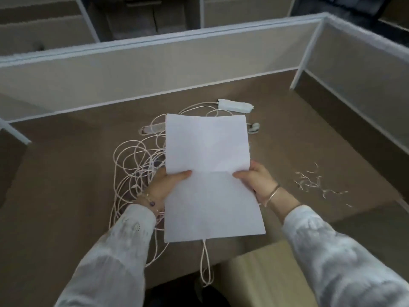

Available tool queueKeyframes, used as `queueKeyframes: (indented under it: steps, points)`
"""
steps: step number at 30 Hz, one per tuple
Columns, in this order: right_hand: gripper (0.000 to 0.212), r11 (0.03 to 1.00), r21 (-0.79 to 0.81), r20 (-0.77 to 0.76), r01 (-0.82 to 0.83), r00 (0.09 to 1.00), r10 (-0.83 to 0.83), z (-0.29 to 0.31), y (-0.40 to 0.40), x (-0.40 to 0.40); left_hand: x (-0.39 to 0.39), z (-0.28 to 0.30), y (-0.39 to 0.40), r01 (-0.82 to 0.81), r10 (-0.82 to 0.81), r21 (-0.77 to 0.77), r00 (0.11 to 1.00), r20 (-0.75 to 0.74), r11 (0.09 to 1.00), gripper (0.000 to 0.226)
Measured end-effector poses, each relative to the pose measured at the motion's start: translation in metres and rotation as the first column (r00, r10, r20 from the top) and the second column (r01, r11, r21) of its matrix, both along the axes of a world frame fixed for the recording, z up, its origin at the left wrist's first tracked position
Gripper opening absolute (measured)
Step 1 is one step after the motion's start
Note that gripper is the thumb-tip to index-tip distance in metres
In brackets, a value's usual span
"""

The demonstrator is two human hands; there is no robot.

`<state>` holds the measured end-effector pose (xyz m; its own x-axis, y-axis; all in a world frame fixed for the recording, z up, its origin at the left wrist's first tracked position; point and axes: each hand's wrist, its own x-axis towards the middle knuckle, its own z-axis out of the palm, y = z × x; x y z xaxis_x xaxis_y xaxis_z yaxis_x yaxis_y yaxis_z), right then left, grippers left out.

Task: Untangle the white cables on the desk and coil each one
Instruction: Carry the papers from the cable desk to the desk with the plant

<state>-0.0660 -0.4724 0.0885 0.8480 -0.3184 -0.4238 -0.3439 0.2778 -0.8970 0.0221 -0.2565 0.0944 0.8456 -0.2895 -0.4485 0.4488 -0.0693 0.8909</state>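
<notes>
A tangle of white cables point(132, 165) lies on the brown desk point(66, 173), much of it hidden under a white sheet of paper point(208, 173). My left hand point(168, 185) pinches the sheet's left edge and my right hand point(254, 178) pinches its right edge, both thumbs on top, holding it above the cables. A white power strip point(235, 105) lies at the back, and a second one point(153, 129) pokes out left of the paper. A white plug point(254, 127) shows at the paper's right edge. One cable loop point(205, 269) hangs over the desk's front edge.
Beige partition walls point(155, 69) close the desk at the back and right. Several small white twist ties point(314, 182) lie scattered on the right. A light wooden surface point(261, 278) sits below the front edge, at lower right.
</notes>
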Motion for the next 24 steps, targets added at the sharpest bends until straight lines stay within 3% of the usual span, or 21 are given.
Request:
queueKeyframes:
  steps: [7, 11, 16, 20, 24]
  points:
    - [0.026, 0.933, -0.026, -0.016, 0.359, 0.933, -0.360, 0.011, -0.096, -0.193, -0.123, 0.010, -0.138, 0.362, -0.362, -0.012, 0.931, 0.042, 0.932, 0.022]
    - [0.023, 0.830, -0.077, -0.051, 0.553, 0.829, -0.557, 0.016, -0.127, -0.323, -0.222, 0.009, -0.208, 0.552, -0.553, 0.023, 0.832, 0.043, 0.833, 0.018]
    - [0.023, 0.624, -0.090, -0.067, 0.776, 0.620, -0.782, 0.012, -0.141, -0.525, -0.392, 0.008, -0.277, 0.820, -0.820, -0.018, 0.573, 0.011, 0.572, 0.024]
    - [0.025, 0.476, -0.076, -0.103, 0.876, 0.468, -0.878, 0.006, -0.132, -0.645, -0.499, 0.000, -0.309, 0.911, -0.911, -0.002, 0.412, 0.000, 0.412, 0.030]
    - [0.022, 0.266, -0.072, -0.128, 0.961, 0.256, -0.958, 0.003, -0.117, -0.759, -0.614, 0.000, -0.340, 0.978, -0.978, -0.001, 0.208, 0.004, 0.208, 0.022]
